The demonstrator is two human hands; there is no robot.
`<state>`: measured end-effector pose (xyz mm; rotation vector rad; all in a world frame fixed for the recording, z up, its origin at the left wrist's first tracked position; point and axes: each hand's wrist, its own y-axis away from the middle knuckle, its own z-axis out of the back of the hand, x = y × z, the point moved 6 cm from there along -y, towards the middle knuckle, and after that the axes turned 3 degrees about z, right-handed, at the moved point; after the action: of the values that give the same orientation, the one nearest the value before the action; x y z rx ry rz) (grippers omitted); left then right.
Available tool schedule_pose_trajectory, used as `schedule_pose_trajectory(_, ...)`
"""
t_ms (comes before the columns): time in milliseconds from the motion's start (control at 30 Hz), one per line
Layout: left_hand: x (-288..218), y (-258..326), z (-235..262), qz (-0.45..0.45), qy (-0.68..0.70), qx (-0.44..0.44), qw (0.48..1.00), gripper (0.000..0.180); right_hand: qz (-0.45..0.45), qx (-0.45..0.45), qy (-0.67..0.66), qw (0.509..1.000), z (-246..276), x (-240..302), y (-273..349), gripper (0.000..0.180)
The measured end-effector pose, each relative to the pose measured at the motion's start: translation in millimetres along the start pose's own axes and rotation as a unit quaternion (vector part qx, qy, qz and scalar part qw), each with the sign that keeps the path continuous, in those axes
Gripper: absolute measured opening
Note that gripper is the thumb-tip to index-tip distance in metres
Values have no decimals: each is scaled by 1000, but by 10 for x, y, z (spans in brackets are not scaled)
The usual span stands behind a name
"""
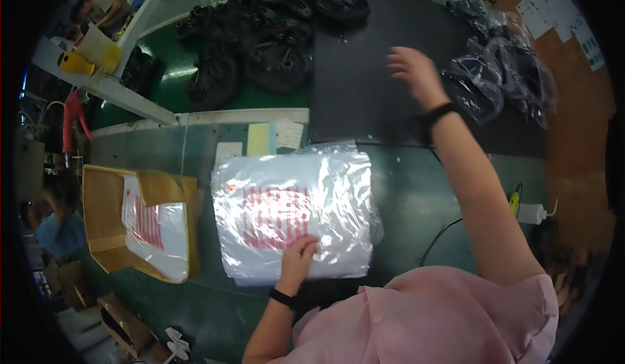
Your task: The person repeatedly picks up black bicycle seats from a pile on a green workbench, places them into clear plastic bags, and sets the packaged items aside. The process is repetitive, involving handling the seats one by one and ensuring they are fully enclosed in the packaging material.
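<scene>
A stack of clear plastic bags with red print lies on the green bench in front of me. My left hand rests on the lower part of the stack, its fingers drawn together in a pinch on the top plastic bag. Over a black mat, my right hand reaches out with its fingers stretched and nothing in them. Nearest to that hand, on its right, are black parts wrapped in clear plastic. Bare black moulded parts sit in a cluster at the far left of the mat.
A cardboard box holding more printed bags stands at the left. Paper slips lie behind the stack. A white squeeze bottle and a black cable are at the right. A white metal frame rises at the far left.
</scene>
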<state>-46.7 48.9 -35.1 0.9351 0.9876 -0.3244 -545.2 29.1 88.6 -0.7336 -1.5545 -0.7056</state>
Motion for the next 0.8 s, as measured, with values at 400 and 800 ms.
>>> schedule_pose_trajectory(400, -426, -384, 111, 62, 181, 14, 981, 36, 53, 67, 424, 902, -1742, -1105, -904, 38)
schedule_pose_trajectory(800, -1041, 274, 213, -154, 510, -156, 832, 42, 13, 278, 182, 943, -966, 58, 2873, 29)
